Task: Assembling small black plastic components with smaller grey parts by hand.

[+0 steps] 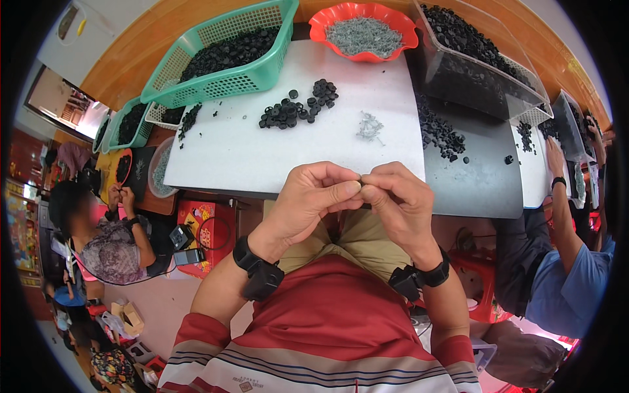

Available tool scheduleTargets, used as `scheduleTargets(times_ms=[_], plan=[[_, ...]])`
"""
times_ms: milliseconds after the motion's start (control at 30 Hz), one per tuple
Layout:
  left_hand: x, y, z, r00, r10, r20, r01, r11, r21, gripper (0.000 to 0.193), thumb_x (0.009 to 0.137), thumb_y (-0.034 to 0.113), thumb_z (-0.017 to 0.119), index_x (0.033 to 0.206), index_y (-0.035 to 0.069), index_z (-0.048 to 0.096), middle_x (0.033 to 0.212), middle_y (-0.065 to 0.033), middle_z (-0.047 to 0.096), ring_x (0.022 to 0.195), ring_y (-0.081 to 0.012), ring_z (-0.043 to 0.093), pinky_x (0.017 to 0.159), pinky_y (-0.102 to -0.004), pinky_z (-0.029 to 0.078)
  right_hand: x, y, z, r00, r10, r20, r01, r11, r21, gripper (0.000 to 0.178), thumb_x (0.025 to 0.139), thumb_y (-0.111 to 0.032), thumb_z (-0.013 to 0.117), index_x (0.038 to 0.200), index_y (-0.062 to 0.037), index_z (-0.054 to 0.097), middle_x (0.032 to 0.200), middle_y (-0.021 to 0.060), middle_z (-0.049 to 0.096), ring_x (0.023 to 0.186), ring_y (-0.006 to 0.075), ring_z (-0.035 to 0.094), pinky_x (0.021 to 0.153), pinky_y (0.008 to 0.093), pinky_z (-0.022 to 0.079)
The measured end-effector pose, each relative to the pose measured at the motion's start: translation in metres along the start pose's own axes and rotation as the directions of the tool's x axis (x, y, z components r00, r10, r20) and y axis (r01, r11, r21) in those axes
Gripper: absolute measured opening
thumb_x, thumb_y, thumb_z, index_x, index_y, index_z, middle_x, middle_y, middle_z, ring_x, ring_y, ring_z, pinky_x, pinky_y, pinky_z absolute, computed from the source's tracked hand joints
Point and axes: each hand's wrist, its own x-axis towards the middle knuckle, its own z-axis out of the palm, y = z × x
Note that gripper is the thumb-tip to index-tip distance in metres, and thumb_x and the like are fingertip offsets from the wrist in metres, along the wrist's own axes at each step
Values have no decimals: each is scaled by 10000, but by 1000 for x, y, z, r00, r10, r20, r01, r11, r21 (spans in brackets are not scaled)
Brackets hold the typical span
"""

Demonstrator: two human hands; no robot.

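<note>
My left hand (303, 195) and my right hand (401, 202) meet fingertip to fingertip just off the near edge of the white work surface (229, 154). Both are closed in a pinch on a small dark part (362, 181), mostly covered by the fingers, so its exact kind does not show. Beyond the hands lies a small heap of silvery, thin metal pieces (371, 127) that look like screws or pins. Farther back, a loose group of round black wheel-like plastic pieces (283, 115) is spread on the white surface.
A green basket (216, 90) of black parts, a red scalloped bowl (395, 54) of metal pieces and a clear bin (465, 85) line the back. Small black parts (442, 134) lie on the dark surface at right. Co-workers sit at left (111, 245) and right (567, 281).
</note>
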Motion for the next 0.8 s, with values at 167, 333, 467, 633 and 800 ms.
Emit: scheduleTargets(times_ms=[167, 333, 467, 633, 800], plan=[[-1, 3, 6, 998, -46, 31, 46, 999, -20, 133, 951, -5, 654, 1083, -9, 659, 1043, -118, 703, 948, -186, 723, 843, -308, 642, 0, -3, -6, 996, -84, 22, 85, 992, -90, 221, 877, 15, 729, 1096, 0, 714, 946, 97, 665, 741, 149, 631, 643, 255, 512], [-2, 1, 10, 1000, 0, 29, 2, 997, -72, 174, 956, 3, 650, 1129, 8, 637, 1092, -104, 679, 1016, -206, 704, 900, -341, 623, 1, -12, -11, 991, -93, 93, 102, 991, -92, 321, 852, 25, 744, 1167, -4, 691, 1031, 110, 644, 741, 147, 638, 615, 247, 530], [-2, 4, 10, 999, -9, 49, 14, 994, -106, 160, 966, 23, 644, 1126, 14, 637, 1084, -93, 678, 1022, -210, 699, 931, -353, 609, 6, -8, -6, 982, -171, 84, 183, 968, -171, 375, 831, 38, 751, 1196, -8, 679, 1050, 114, 640, 728, 155, 640, 586, 260, 542], [-1, 1, 7, 997, -30, 73, 37, 995, -88, 145, 995, 90, 626, 1129, 35, 623, 1109, -82, 665, 1049, -195, 688, 958, -358, 582, 5, -9, -6, 977, -200, 77, 211, 962, -174, 378, 838, 28, 750, 1206, -8, 673, 1046, 123, 640, 730, 178, 642, 607, 275, 548], [-4, 4, 10, 997, -54, 59, 63, 984, -166, 193, 989, 85, 630, 1174, 32, 614, 1100, -88, 664, 1020, -171, 682, 922, -328, 591, 5, -10, -4, 976, -184, 113, 205, 955, -213, 370, 877, 18, 719, 1240, -4, 652, 1057, 135, 644, 762, 191, 647, 642, 281, 540]])
